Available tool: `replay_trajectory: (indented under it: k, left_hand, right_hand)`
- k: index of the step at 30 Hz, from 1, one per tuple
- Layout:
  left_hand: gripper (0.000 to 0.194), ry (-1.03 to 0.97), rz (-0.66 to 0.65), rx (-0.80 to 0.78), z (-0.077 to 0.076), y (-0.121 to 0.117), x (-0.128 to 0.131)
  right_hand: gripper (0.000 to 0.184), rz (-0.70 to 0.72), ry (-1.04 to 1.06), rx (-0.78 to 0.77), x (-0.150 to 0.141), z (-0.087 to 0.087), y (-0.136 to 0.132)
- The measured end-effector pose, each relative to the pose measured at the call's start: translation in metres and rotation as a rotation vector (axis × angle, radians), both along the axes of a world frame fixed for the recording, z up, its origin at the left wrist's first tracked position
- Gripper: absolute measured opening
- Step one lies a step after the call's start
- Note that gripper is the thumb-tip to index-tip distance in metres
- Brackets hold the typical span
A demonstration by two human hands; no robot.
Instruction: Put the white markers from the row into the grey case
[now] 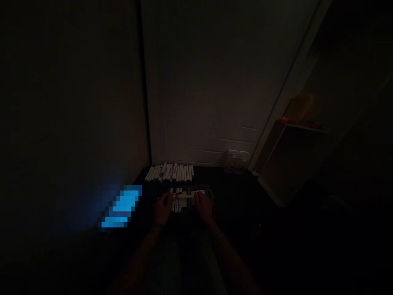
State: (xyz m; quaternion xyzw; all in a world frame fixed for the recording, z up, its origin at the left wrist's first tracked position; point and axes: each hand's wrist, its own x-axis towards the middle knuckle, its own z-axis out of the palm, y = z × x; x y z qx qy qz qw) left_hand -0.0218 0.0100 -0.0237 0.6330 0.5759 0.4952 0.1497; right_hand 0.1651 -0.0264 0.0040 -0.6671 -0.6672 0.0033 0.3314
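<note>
The room is very dark. My left hand (162,208) and my right hand (202,206) both grip one white marker (184,197), held crosswise between them, one hand on each end. Under the marker sits a dark case (206,191) with several white markers lying in it. Further off, a row of white markers (170,172) lies on the dark floor by the wall.
A glowing blue screen (121,207), pixelated, lies to the left of my hands. Two small clear containers (236,161) stand by the pale door (215,82). A low white shelf (288,159) with coloured items on top stands to the right.
</note>
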Motion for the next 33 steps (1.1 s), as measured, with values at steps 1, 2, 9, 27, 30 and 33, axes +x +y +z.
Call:
replay_trajectory:
  k: [1, 2, 9, 27, 30, 33]
  left_hand:
    - [0.036, 0.0, 0.0, -0.007, 0.0, 0.0, 0.0]
    - [0.036, -0.001, 0.003, -0.014, 0.0, 0.0, 0.0]
    - [0.034, 0.018, 0.018, -0.044, 0.006, -0.003, 0.001]
    - [0.035, -0.035, 0.039, -0.018, 0.005, -0.005, 0.001]
    - [0.035, -0.063, 0.054, -0.007, 0.004, -0.004, 0.001]
    - [0.034, -0.067, 0.051, -0.003, 0.004, -0.005, 0.001]
  right_hand:
    - [0.039, 0.001, 0.001, 0.001, 0.0, 0.0, 0.0]
    - [0.039, -0.001, 0.001, 0.002, 0.0, 0.001, 0.0]
    - [0.038, 0.023, 0.023, 0.018, 0.001, 0.002, -0.003]
    - [0.028, 0.079, 0.123, 0.145, 0.001, 0.002, -0.002]
    - [0.024, 0.076, 0.048, 0.215, 0.0, 0.004, -0.006]
    - [0.024, 0.139, -0.101, 0.282, -0.006, 0.01, -0.014]
